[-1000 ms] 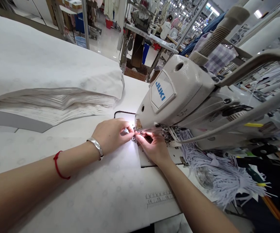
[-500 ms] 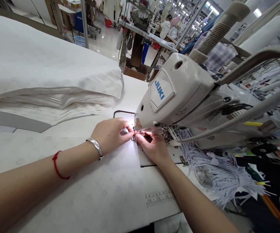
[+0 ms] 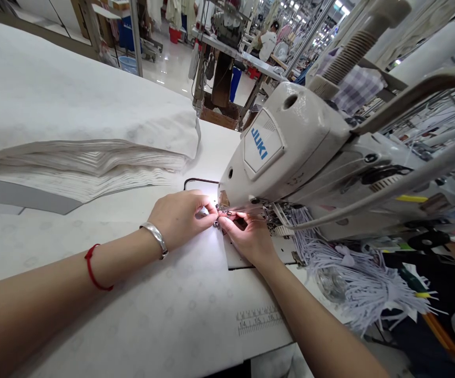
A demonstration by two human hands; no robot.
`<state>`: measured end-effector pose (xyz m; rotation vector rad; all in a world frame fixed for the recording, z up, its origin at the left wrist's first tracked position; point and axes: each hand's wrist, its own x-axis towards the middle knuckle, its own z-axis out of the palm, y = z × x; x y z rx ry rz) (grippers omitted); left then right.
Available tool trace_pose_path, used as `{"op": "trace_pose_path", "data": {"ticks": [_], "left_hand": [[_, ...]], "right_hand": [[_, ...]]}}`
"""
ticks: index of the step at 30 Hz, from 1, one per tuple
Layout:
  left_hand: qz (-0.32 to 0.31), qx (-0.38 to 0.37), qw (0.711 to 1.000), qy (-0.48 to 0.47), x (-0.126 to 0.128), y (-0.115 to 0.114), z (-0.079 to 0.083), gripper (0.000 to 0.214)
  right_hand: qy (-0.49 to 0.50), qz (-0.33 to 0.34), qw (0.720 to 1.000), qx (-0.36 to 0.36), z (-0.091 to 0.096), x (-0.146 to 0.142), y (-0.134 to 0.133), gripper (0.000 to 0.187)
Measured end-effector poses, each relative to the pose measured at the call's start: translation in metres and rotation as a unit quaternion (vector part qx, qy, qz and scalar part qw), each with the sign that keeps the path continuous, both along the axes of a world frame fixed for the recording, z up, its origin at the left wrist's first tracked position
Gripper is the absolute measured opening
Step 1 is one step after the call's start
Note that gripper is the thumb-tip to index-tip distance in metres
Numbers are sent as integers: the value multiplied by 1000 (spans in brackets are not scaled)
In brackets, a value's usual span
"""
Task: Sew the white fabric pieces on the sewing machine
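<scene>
Juki sewing machine head [image 3: 286,142]: small metal part [image 3: 216,223] is held clenched at the needle end by left hand [image 3: 180,220] and right hand [image 3: 247,240]. Stacked white fabric [image 3: 73,163] lies untouched on the bench [image 3: 141,320].

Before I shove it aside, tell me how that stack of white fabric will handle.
The stack of white fabric will probably feel floppy, since its rounded top sags softly over the edge. Its layers fan out unevenly at the front, so they may well slide apart when pushed. So many layers likely make it fairly heavy.
</scene>
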<state>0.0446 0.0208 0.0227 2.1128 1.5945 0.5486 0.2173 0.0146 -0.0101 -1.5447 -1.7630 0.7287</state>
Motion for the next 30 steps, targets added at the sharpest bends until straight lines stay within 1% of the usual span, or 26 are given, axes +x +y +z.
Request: {"op": "trace_pose_path", "data": {"ticks": [8,16,22,27,30], "left_hand": [[7,0,1000,9,0,1,-3,27],[6,0,1000,14,2,2,-2,27],[6,5,1000,19,1,2,-3,27],[3,0,1000,19,0,1,-3,25],[-34,15,999,14,-5,1,1,19]], "right_hand": [[-3,-1,1000,-23,1,0,1,25],[-22,22,999,7,1,0,3,21],[-24,18,999,-12,1,3,2,22],[-9,39,999,18,-1,2,3,22],[-32,13,998,49,-5,10,6,22]]}}
